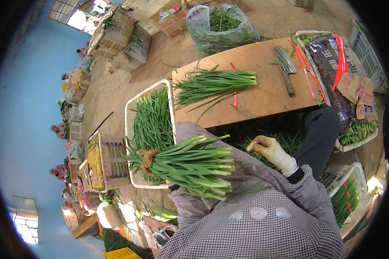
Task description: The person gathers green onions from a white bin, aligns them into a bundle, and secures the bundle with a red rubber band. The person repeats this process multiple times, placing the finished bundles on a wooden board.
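My left hand point(148, 161), in a brown-stained glove, grips a thick bundle of garlic chives point(194, 165) across my lap, pale cut ends pointing right. Most of that hand is hidden by the leaves. My right hand point(268, 149), gloved in white with soiled fingers, hovers by my knee with its fingers curled; I cannot tell whether anything small is pinched in them. On the wooden board point(201, 119) before me lies a smaller pile of chives point(217, 81) across a red tie strip point(235, 100). A cleaver point(285, 68) rests to its right.
Left of the board stands a white crate point(129, 129) of loose chives. Red strips point(306, 71) lie at the board's right end. Beyond it, a crate carries a dark printed sack point(327, 64) and a cloth glove point(356, 90). A green plastic bag point(197, 35) of trimmings sits behind.
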{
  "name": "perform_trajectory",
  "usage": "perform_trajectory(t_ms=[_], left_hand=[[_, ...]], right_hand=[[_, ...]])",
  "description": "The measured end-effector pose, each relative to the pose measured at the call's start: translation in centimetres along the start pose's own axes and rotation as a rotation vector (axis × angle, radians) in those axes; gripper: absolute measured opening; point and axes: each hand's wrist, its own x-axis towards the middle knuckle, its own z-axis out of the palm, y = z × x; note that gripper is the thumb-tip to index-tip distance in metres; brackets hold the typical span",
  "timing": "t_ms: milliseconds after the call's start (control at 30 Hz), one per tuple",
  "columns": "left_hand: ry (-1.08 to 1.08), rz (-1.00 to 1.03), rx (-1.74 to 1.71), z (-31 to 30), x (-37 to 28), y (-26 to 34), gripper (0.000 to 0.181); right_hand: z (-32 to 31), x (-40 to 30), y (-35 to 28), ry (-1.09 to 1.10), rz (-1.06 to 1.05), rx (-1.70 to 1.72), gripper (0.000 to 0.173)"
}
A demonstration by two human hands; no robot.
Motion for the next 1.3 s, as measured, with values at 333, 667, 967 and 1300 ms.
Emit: perform_trajectory(t_ms=[333,667,967,1300], left_hand=[[-0.003,0.149,0.596,-3.3,-1.3,2.4,0.053],[0.378,0.042,0.702,-0.4,-2.5,-1.1,0.058],[0.353,0.02,0.696,0.2,-1.8,0.9,0.055],[0.325,-0.096,0.847,-0.3,-2.0,-3.1,0.041]], right_hand=[[4.0,0.6,-1.2,-0.215,0.017,-0.027,0.029],[7.2,1.9,-7.7,0.176,-0.802,-0.75,0.023],[3.1,0.0,-5.4,0.287,-0.422,0.023,0.005],[7.5,0.7,-2.9,-0.024,-0.153,0.151,0.08]])
